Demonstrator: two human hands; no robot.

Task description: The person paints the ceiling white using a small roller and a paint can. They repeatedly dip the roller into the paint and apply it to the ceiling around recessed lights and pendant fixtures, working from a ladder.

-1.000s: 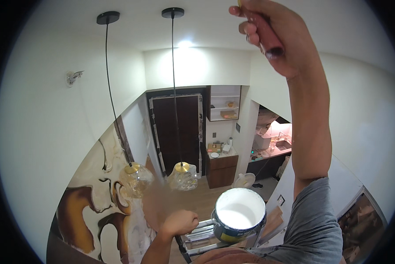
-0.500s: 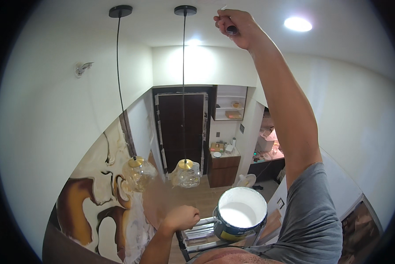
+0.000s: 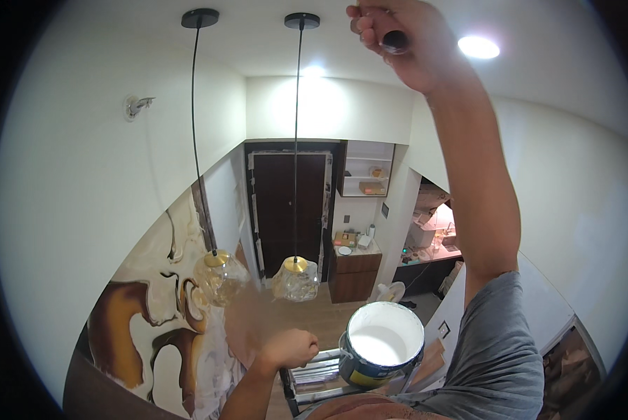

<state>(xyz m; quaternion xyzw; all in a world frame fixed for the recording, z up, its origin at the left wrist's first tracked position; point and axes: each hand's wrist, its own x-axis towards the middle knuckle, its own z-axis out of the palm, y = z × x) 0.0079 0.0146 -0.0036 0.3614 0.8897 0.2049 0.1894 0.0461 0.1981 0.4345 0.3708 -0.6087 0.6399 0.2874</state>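
Note:
My right hand (image 3: 405, 45) is raised high against the ceiling, closed around a tool handle with a dark end (image 3: 395, 40); the working end is hidden behind the hand. My left hand (image 3: 294, 348), low in the middle, is closed on the top rail of a metal ladder (image 3: 305, 376). Just right of it, a dark bucket (image 3: 366, 365) of white paint (image 3: 379, 339) stands on the ladder's top.
Two clear glass pendant lamps (image 3: 295, 280) hang ahead on cords from black ceiling plates (image 3: 302, 20). A round ceiling light (image 3: 478, 47) is beside my raised arm. Below are a dark door (image 3: 288, 210), a wooden cabinet (image 3: 352, 273) and a patterned wall panel (image 3: 121, 329) on the left.
My right hand moved left along the ceiling, then back rightward a little, its handle now pointing more at me. The ceiling light beside it came into sight. My left hand stays at the ladder.

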